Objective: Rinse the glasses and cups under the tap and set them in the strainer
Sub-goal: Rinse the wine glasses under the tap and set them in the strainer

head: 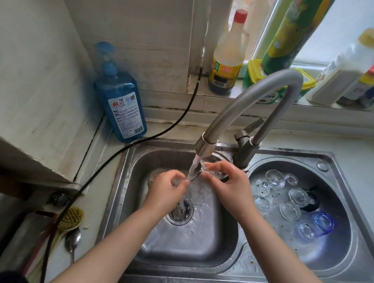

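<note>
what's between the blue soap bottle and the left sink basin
In the head view, a black cable runs across the counter between the blue soap bottle and the rim of the left basin; nothing else shows there.

Your two forearms are bare to the elbow, with no sleeves, watch or rings showing. Your left hand (166,191) and right hand (229,185) are gloveless and wet.
</note>
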A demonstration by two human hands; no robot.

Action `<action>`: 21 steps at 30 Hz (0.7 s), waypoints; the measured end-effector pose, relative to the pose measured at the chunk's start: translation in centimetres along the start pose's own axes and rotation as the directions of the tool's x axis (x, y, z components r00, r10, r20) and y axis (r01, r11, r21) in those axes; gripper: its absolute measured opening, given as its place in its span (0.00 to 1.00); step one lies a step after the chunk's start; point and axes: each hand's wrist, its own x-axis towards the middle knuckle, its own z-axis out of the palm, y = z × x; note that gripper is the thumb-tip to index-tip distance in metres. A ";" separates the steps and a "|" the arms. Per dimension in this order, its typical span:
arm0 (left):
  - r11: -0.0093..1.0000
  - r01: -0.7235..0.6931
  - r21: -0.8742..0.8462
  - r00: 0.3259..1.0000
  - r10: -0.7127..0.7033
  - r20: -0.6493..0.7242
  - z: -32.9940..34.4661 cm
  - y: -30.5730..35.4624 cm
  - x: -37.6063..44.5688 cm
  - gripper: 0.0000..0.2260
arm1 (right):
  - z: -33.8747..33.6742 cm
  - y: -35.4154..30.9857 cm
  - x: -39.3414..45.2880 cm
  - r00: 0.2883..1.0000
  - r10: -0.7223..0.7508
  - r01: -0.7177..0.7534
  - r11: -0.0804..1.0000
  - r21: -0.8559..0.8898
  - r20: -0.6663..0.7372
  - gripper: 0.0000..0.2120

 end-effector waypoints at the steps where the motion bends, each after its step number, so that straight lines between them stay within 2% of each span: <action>1: 0.994 0.067 -0.087 0.997 -0.070 -0.022 0.3 0.0 -0.2 0.11 | 0.1 0.1 -0.2 0.999 -0.015 0.014 0.999 -0.030 -0.043 0.06; 3: 0.938 0.186 -0.293 0.981 -0.196 -0.006 1.5 -0.1 -0.3 0.16 | 0.4 0.3 -0.7 0.993 -0.057 0.047 0.995 -0.086 -0.107 0.06; 6: 0.816 0.295 -0.496 0.942 -0.335 0.010 3.2 0.1 -0.3 0.11 | 0.8 0.5 -2.2 0.976 -0.172 0.144 0.970 -0.194 -0.133 0.06; 8: 0.761 0.362 -0.538 0.906 -0.422 0.013 3.6 0.6 -0.3 0.08 | 0.8 0.6 -3.2 0.964 -0.229 0.196 0.956 -0.220 -0.135 0.05; 12: 0.658 0.592 -0.466 0.802 -0.541 0.255 2.9 2.4 -0.6 0.11 | 1.0 0.5 -4.7 0.936 -0.340 0.307 0.917 -0.253 -0.096 0.10; 15: 0.641 0.599 -0.480 0.799 -0.519 0.305 2.7 2.5 -0.6 0.10 | 1.0 0.5 -5.1 0.934 -0.346 0.314 0.917 -0.247 -0.095 0.08; 19: 0.524 0.540 -0.659 0.840 -0.389 0.378 3.1 1.8 -1.0 0.10 | 0.9 0.8 -4.5 0.960 -0.223 0.190 0.963 -0.193 -0.169 0.10; 21: 0.538 0.464 -0.703 0.883 -0.338 0.324 3.3 1.8 -1.4 0.10 | 0.9 0.7 -4.2 0.967 -0.177 0.147 0.975 -0.164 -0.181 0.11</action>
